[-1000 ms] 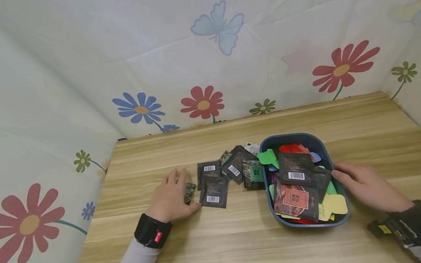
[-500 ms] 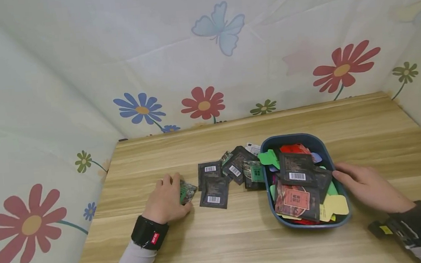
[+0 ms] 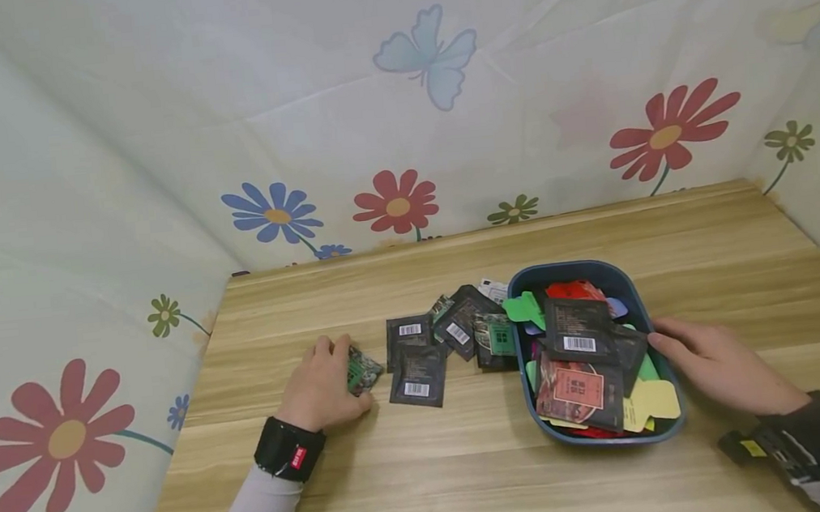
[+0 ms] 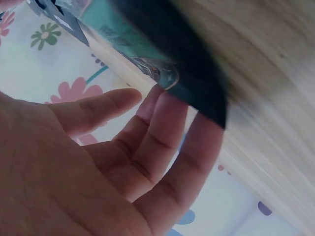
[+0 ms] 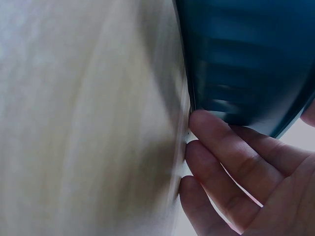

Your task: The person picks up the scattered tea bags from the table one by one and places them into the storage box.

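Observation:
My left hand [image 3: 322,386] arches over a small sachet [image 3: 361,372] with a green label, lying apart from the others at the left. Its fingertips touch the sachet's edge, gently bent. In the left wrist view the dark corner of that sachet [image 4: 197,83] overlaps the fingertips, and most of the thumb is out of frame. My right hand [image 3: 719,363] rests beside a dark blue plastic bin [image 3: 676,420], thumb at the rim. Seen from the right wrist, its fingers [image 5: 231,142] lie against the outside of the bin, low down near the table.
Two black sachets [image 3: 416,376] with barcodes lie right of my left hand. Several more sachets [image 3: 465,320] overlap beside the bin. Piled inside it are black sachets [image 3: 580,326], a red-labelled sachet [image 3: 579,392] and colourful pieces. Flower-printed cloth [image 3: 435,124] stands behind the wooden table [image 3: 473,478].
My left hand has drawn back to the left, uncovering more of the green-labelled sachet, with its fingertips now at the sachet's edge. My right hand and the bin have stayed in place.

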Motion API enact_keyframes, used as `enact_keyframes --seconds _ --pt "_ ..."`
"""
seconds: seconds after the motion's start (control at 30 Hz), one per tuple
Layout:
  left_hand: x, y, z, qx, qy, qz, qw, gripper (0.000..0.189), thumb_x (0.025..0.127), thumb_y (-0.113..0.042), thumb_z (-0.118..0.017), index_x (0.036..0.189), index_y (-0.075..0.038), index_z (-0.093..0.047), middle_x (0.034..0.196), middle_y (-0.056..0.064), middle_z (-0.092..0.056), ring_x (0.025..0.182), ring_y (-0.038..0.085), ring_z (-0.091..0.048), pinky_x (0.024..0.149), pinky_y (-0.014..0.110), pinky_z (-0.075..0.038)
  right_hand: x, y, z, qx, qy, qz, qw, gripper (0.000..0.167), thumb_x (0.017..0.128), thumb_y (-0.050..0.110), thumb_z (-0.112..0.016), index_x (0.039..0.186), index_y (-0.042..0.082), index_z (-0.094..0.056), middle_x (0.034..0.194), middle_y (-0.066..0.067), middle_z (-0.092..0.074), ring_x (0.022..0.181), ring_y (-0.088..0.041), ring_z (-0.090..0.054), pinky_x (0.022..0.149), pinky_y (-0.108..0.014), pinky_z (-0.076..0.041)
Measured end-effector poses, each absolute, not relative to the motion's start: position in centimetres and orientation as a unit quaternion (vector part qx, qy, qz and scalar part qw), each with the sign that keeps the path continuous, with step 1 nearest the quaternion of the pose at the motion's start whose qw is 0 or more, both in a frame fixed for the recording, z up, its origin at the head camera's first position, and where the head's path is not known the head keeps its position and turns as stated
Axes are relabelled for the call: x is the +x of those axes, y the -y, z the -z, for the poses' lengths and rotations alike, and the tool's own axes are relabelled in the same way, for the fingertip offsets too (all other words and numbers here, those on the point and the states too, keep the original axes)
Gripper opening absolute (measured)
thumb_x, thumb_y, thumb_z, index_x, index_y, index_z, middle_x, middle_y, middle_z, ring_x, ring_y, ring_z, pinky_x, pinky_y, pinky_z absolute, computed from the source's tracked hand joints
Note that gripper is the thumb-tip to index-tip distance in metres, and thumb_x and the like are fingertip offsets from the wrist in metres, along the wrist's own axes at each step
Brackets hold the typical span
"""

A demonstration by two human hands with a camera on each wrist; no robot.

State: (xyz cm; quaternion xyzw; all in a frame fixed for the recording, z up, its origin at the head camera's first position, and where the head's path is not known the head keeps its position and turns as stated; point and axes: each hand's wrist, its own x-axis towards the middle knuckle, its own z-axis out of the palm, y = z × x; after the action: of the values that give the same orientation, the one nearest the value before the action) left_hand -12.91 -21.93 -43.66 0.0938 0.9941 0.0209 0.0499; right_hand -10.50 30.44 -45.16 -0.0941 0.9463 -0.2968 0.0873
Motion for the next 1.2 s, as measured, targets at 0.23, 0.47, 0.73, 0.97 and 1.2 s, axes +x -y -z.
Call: enact_keyframes --seconds 0.23,0.47,0.73,0.97,1.2 --pt "-13.0 21.7 42.7 0.118 -0.992 -0.031 0.003 0.090 0.070 -0.049 -0.074 0.144 -0.002 -0.054 0.123 0.018 -0.058 0.103 0.031 -0.058 0.086 0.048 -0.057 -10.5 -30.5 45.1 -0.098 -0.947 0.294 0.087 0.060 0.111 0.038 -0.041 0.146 -0.010 -0.050 0.143 -0.037 -0.055 0.131 -0.059 -0.051 0.100 -0.073 -0.044" --pt "-13.4 18.6 40.9 0.186 -0.979 -0.047 -0.069 0.085 0.067 -0.051 -0.072 0.137 -0.004 -0.061 0.118 0.011 -0.058 0.096 0.024 -0.056 0.080 0.039 -0.055 -10.4 -30.4 45.1 -0.101 -0.946 0.297 0.081 0.059 0.111 0.037 -0.042 0.145 -0.010 -0.051 0.141 -0.037 -0.056 0.130 -0.058 -0.052 0.099 -0.073 -0.045" --pt "-14.1 12.7 38.6 0.289 -0.948 -0.076 -0.106 0.080 0.070 -0.051 -0.068 0.137 -0.007 -0.062 0.116 0.005 -0.054 0.099 0.018 -0.052 0.085 0.033 -0.052 -10.4 -30.5 45.1 -0.102 -0.946 0.298 0.080 0.059 0.111 0.038 -0.042 0.146 -0.009 -0.051 0.142 -0.036 -0.056 0.131 -0.058 -0.052 0.099 -0.073 -0.044" --pt "-14.7 6.9 37.5 0.362 -0.920 -0.098 -0.112 0.080 0.072 -0.051 -0.073 0.137 -0.008 -0.061 0.114 0.003 -0.056 0.099 0.015 -0.052 0.086 0.030 -0.051 -10.2 -30.6 44.9 -0.094 -0.946 0.299 0.080 0.060 0.111 0.039 -0.042 0.145 -0.009 -0.051 0.141 -0.036 -0.057 0.130 -0.057 -0.053 0.099 -0.073 -0.045" --pt "-15.6 2.8 36.9 0.397 -0.902 -0.112 -0.127 0.081 0.071 -0.052 -0.074 0.139 -0.011 -0.060 0.119 0.001 -0.056 0.098 0.013 -0.052 0.086 0.029 -0.051 -10.2 -30.6 44.9 -0.101 -0.943 0.309 0.065 0.056 0.111 0.037 -0.044 0.144 -0.007 -0.054 0.139 -0.034 -0.060 0.128 -0.056 -0.056 0.098 -0.072 -0.046"
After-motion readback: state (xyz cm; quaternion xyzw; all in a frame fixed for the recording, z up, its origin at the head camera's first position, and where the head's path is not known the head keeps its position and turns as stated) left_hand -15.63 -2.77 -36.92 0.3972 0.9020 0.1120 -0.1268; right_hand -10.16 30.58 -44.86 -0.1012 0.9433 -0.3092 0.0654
